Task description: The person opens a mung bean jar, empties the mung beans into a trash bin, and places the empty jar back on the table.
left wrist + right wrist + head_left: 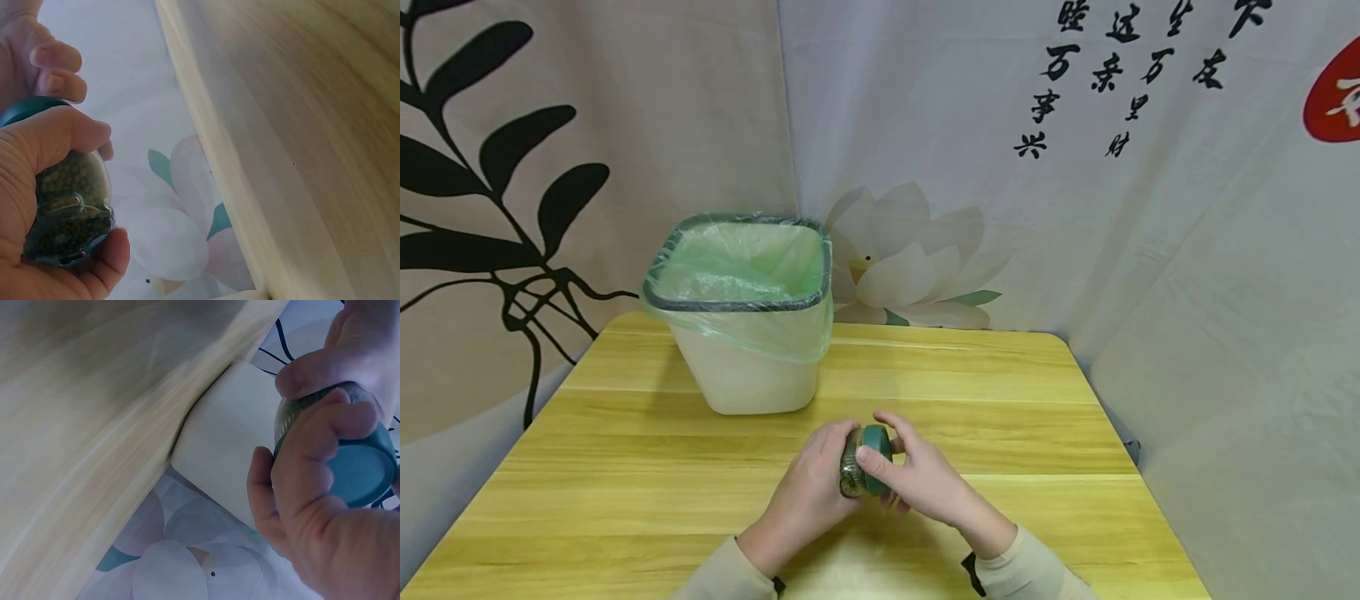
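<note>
A small clear jar (851,468) with a teal lid (877,458) is held on its side over the near part of the table. My left hand (814,477) grips its body, thumb and fingers wrapped round it. Through the wall in the left wrist view, small green beans (69,178) show inside. My right hand (927,483) has its thumb and fingers curled about the lid's edge, the forefinger lifted in the head view. In the right wrist view the flat top of the lid (361,474) faces the right palm.
A cream bin (760,375) lined with a thin green bag (737,258) stands at the table's back left, beyond the hands. The wooden table (985,417) has a rounded far corner. Printed cloth (925,100) hangs behind and at both sides.
</note>
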Demonstrator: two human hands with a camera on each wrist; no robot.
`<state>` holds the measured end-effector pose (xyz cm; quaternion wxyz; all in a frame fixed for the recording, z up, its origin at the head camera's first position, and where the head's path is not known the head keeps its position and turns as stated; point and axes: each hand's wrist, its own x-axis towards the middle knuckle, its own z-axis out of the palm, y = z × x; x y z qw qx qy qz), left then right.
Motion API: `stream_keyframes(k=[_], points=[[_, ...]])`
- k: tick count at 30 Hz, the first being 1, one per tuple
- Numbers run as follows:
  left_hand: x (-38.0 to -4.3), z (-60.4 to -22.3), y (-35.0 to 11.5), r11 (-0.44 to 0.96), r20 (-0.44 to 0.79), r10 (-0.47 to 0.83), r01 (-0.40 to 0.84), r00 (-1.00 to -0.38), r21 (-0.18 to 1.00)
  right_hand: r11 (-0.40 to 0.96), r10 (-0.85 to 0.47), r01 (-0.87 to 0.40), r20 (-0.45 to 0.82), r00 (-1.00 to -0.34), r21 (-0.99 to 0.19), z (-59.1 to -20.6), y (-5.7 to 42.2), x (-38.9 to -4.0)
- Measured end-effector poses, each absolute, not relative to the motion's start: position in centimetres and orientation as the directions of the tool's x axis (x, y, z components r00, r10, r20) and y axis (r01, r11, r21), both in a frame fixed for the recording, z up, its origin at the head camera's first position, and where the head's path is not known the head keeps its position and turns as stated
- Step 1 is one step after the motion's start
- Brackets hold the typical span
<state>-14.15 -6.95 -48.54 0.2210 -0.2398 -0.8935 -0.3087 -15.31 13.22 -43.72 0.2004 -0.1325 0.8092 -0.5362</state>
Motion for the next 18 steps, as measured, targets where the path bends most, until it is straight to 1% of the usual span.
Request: stream_keyframes(k=[3, 7, 18], points=[[-14.18, -48.47, -6.88, 0.700, 0.555, 0.301, 0.574, -0.776, 0.424, 0.351, -0.441, 0.023, -0.187, -0.878, -0.936, -43.70, 13.15, -15.30], [-14.18, -48.49, -6.86, 0.705, 0.564, 0.306, 0.580, -0.767, 0.408, 0.325, -0.453, 0.023, -0.177, -0.874, -0.945, -43.73, 13.05, -15.31], [-14.19, -48.69, -6.87, 0.715, 0.575, 0.302, 0.580, -0.760, 0.391, 0.322, -0.441, 0.004, -0.153, -0.884, -0.947, -43.91, 12.74, -15.14]])
